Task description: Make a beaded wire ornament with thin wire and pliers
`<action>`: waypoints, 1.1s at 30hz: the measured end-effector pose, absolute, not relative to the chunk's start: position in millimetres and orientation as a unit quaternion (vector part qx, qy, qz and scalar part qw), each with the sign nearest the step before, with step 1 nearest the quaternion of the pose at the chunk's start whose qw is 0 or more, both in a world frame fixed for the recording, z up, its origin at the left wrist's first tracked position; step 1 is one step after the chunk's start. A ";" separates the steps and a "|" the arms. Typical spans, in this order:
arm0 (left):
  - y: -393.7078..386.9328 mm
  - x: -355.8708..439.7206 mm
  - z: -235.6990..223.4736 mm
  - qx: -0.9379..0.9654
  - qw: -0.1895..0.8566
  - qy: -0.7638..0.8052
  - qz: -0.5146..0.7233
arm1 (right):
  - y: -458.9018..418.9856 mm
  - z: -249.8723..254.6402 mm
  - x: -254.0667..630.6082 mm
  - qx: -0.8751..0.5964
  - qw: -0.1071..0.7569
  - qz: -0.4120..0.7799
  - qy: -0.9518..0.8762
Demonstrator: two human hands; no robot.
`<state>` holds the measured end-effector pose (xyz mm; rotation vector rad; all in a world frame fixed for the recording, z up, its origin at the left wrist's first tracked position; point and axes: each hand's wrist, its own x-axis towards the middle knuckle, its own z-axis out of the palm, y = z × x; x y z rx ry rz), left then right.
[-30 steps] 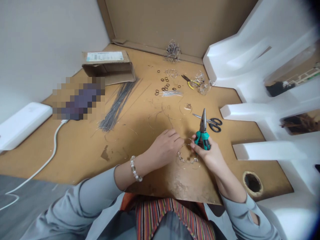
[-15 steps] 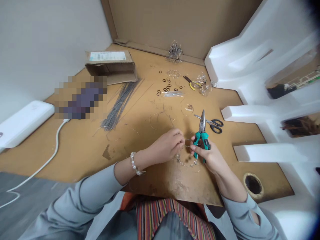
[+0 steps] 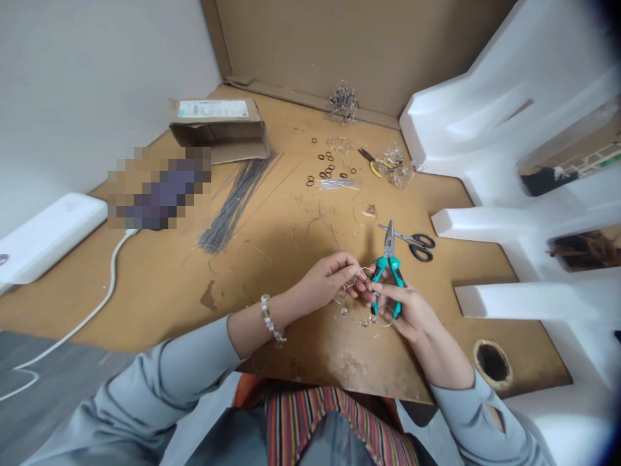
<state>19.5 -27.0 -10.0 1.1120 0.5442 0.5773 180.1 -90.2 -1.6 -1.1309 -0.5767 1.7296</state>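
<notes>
My left hand pinches a thin silver wire piece with small clear beads hanging along it. Close beside it, my right hand holds needle-nose pliers with teal handles, their nose pointing away from me. The thumb and forefinger of that same hand also grip the beaded wire, so the fingers of both hands nearly meet on it. Just beyond the pliers lie scissors with black handles. Where exactly the wire runs between the fingertips is partly hidden.
A bundle of straight grey wires lies left of centre, before an open cardboard box. Dark rings, yellow-handled pliers and tangled wire pieces sit farther back. White foam lines the right; the table has a round hole.
My left fingers have opened out from a tighter curl and moved slightly toward my right hand. The beaded wire has turned, and the pliers have tilted slightly left.
</notes>
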 end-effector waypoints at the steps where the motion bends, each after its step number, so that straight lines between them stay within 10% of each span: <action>1: -27.4 19.5 -9.3 0.504 0.784 0.250 0.264 | -89.8 -1.0 179.5 -0.463 0.477 0.711 -0.230; 33: -27.1 16.9 -3.0 0.503 0.725 0.302 0.361 | -100.4 -1.9 172.1 -0.529 0.494 0.587 -0.363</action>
